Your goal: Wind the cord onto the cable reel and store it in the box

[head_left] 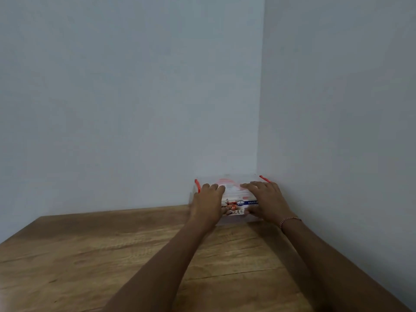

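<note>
A clear plastic box [233,194] with orange side latches and a printed label stands at the far right corner of the wooden table, against the walls. Its lid is on. My left hand [208,202] rests on the box's left part, fingers over the lid and thumb down the front. My right hand [266,200] lies on the right part the same way. Something orange and white shows faintly through the lid; I cannot tell whether it is the reel or the cord. No loose cord or reel lies on the table.
The wooden table [112,255] stretches toward me and to the left. Pale walls meet in a corner right behind the box. A thin beaded bracelet [289,220] is on my right wrist.
</note>
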### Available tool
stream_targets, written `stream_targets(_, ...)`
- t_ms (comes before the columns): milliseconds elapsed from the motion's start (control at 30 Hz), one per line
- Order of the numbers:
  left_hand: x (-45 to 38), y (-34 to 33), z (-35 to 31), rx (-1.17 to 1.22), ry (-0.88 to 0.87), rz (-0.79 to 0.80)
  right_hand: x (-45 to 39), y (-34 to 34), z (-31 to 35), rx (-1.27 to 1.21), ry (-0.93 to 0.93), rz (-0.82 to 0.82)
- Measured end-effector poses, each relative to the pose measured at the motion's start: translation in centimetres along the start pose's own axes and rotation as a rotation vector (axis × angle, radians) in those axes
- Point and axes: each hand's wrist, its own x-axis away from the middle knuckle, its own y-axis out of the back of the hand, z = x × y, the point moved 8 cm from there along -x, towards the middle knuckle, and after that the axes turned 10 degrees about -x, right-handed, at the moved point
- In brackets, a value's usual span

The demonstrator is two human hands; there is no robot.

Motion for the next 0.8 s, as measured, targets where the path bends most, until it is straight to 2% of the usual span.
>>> stream_targets(500,-2.6,-2.1,-0.4,-0.006,-0.005,-0.027,-2.4,-1.2,-2.4,0.035,0.033,-0.007)
stream_targets(700,-1.7,-1.7,0.1,0.072,-0.07,0.019,-2.5,-1.5,-1.9,0.042,-0.019,0.131)
stream_targets(800,-0.3,-0.9,2.3,0.033,-0.056,-0.007,-2.8,-1.3,0.3,-0.062,-0.023,0.176)
